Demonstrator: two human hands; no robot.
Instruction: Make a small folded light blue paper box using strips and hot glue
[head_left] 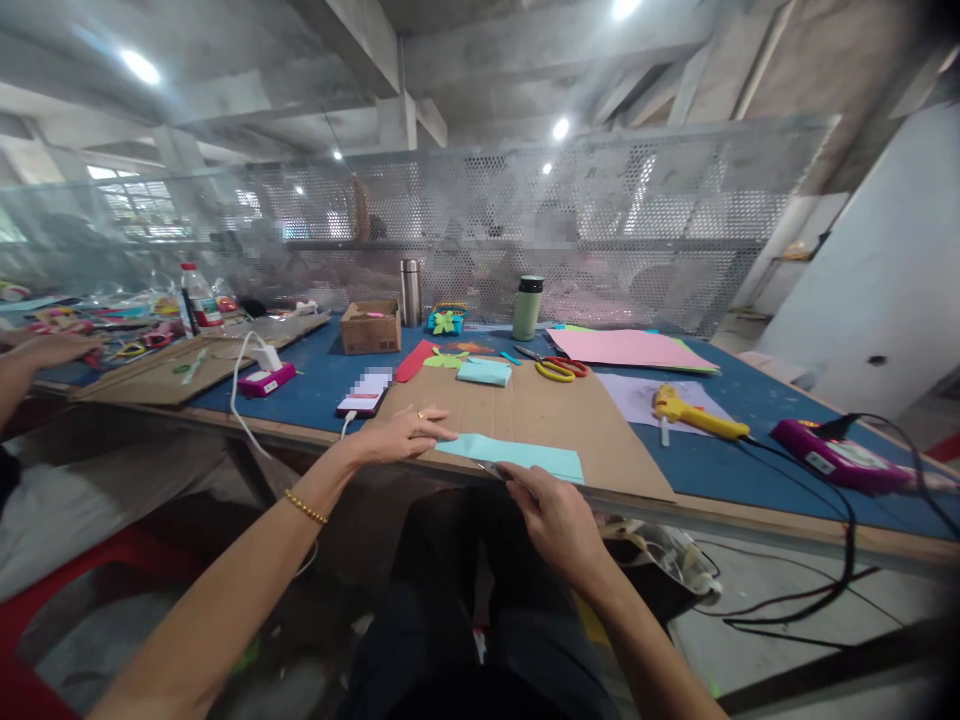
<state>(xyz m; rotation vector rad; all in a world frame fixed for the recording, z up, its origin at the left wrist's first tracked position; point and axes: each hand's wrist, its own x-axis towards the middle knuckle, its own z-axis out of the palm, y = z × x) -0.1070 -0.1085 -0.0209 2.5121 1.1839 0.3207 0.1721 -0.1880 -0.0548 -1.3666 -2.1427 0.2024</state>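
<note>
A light-blue paper strip (525, 456) lies on a brown cardboard sheet (570, 420) at the near edge of the blue table (330, 385). My left hand (401, 436) rests flat on the cardboard, fingers stretched out, its tips pressing the strip's left end. My right hand (551, 515) is closed at the strip's near edge, pinching a thin dark tool (491, 468) whose tip touches the paper; what the tool is I cannot make out.
Yellow-handled scissors (555, 368), a yellow glue gun (694, 411), pink paper (626, 348), a phone (361, 398), a cardboard box (370, 327), two flasks (527, 306) and a purple power strip (840, 457) with cables sit on the table. Another person's hand (49, 350) works at far left.
</note>
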